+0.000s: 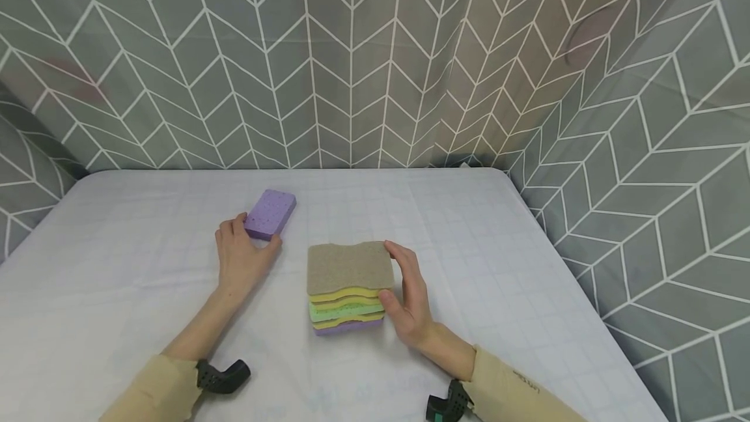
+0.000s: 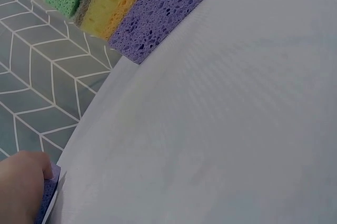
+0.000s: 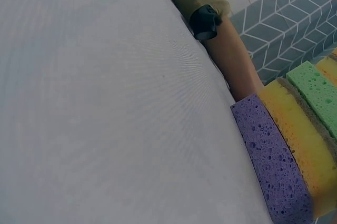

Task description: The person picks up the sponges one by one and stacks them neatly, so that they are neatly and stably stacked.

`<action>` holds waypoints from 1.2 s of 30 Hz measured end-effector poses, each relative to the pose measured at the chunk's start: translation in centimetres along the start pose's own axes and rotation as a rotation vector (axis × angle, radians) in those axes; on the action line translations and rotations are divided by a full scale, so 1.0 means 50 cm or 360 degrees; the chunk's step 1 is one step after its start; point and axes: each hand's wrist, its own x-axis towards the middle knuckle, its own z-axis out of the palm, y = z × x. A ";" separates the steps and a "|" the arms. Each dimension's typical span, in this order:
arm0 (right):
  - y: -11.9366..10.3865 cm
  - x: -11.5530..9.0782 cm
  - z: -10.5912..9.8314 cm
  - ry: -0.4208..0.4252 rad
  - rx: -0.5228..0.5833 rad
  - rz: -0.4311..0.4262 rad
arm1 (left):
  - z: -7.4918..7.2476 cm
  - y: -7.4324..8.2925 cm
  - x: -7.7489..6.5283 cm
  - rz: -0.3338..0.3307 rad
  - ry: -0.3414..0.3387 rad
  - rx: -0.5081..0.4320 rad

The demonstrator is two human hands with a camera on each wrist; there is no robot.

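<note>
In the head view a purple sponge [image 1: 271,211] lies flat at the left of the table. My left hand [image 1: 241,259] pinches its near end, thumb on the right side and fingers on the left. Nearer the middle stands a stack of sponges [image 1: 346,308], with a beige scouring face [image 1: 350,267] on top, yellow and green layers below and a purple sponge [image 3: 274,166] at the bottom. My right hand [image 1: 413,301] rests against the stack's right side, fingertips at the far corner and thumb at the near one. Its other fingers are partly hidden.
A white cloth covers the table [image 1: 498,266]. Grey curtains [image 1: 351,57] with a white line pattern rise behind it and on both sides. Each wrist carries a black camera mount [image 1: 222,376] over a tan sleeve [image 1: 155,389].
</note>
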 end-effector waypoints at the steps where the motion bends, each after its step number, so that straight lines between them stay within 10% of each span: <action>1: 0.000 0.001 0.000 0.0002 -0.0002 0.0000 | -0.001 0.000 0.000 0.0000 0.0007 -0.0004; 26: -0.005 0.000 0.000 0.0011 0.0003 0.0028 | 0.007 0.012 -0.013 0.0144 -0.0044 -0.0304; 36: -0.006 0.004 0.002 0.0015 0.0010 0.0027 | 0.010 0.015 -0.025 0.0609 -0.0032 -0.0655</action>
